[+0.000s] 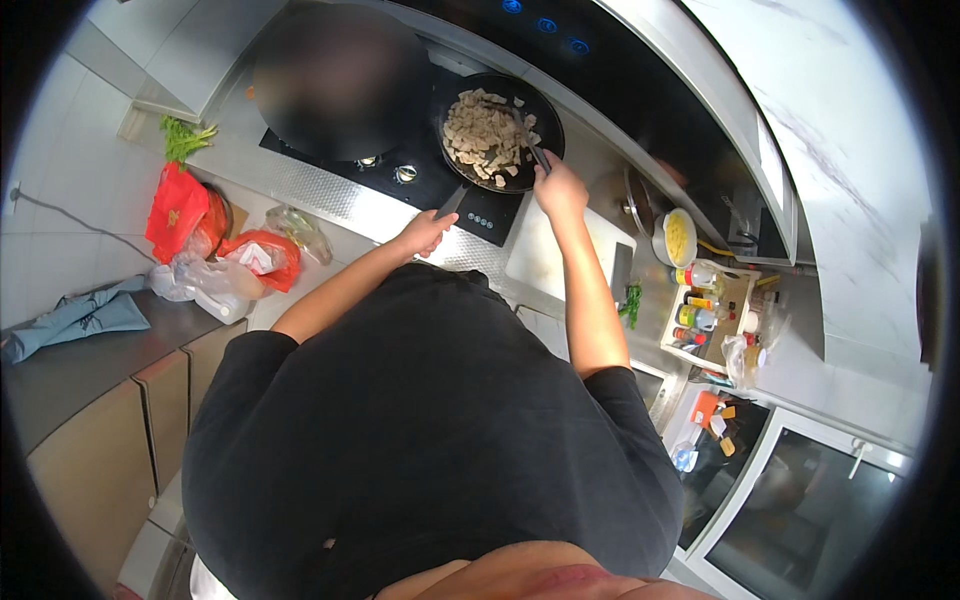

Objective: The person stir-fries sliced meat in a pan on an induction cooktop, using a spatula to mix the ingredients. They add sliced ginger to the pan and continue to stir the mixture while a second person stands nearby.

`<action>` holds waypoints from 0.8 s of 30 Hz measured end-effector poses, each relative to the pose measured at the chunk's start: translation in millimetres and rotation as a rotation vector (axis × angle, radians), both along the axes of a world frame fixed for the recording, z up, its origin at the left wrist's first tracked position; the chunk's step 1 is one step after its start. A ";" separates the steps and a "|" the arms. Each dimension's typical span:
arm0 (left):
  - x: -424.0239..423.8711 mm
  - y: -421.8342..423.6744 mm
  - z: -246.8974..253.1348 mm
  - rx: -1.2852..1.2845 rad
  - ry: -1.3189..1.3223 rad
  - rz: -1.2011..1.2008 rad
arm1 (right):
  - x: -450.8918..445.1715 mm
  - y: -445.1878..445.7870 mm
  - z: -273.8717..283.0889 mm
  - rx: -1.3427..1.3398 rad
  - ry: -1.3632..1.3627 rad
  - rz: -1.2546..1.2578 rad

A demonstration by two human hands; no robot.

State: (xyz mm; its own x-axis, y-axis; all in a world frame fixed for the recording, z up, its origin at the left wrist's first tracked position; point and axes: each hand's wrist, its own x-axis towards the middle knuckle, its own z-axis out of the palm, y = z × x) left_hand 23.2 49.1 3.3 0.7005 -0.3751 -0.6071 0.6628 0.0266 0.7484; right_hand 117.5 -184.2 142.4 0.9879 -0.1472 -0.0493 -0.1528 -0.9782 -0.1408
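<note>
A dark frying pan (553,112) sits on the right part of the black gas hob (442,184). Diced pale, cooked-looking pieces of food (480,131) are spread over its base. My left hand (426,234) grips the pan's handle (452,202) near its end. In my right hand (561,187) is a dark-handled cooking utensil, probably a spatula (531,142); its far end lies among the food, partly hidden by it.
A white cutting board (544,247) with a dark-handled cleaver or knife (621,274) lies right of the hob. Beyond are a glass lid (637,202), a bowl of yellow food (679,238) and a basket of bottles (667,330). Plastic bags (202,281) and leafy greens (181,140) lie left.
</note>
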 end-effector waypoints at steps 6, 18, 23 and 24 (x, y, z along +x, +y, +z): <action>0.9 5.8 -4.5 -0.012 -0.002 0.000 | 17.8 -13.3 46.7 0.040 -0.029 0.085; 7.5 11.3 -7.2 0.020 -0.025 -0.018 | 41.1 3.4 54.9 -0.145 -0.032 0.238; 7.0 6.3 -5.7 0.041 -0.003 -0.016 | 54.5 42.6 66.1 -0.356 0.119 0.187; 7.9 6.7 -5.8 0.046 -0.002 -0.022 | 55.6 48.6 73.7 -0.399 0.229 0.183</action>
State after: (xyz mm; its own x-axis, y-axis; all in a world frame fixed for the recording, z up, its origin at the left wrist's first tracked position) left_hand 31.1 55.8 -2.5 0.6941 -0.3616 -0.6225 0.6610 -0.0224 0.7501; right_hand 173.1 -135.7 216.0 0.9698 -0.0243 -0.2429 0.0428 -0.9627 0.2671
